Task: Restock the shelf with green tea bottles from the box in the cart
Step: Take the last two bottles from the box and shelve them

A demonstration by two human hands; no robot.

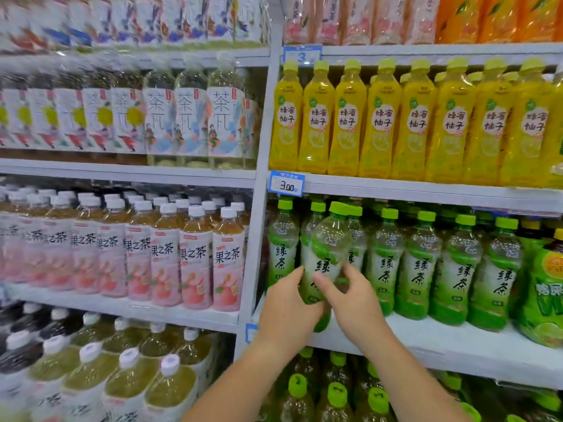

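Bottle leans left at the shelf front, ahead of the green tea row. Your left hand and right hand clasp its lower body from both sides, fingers curled against the label.

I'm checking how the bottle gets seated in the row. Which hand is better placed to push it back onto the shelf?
Probably the left hand: it wraps the lower body of the tilted green tea bottle from the front-left, while the right hand only pinches its label side.
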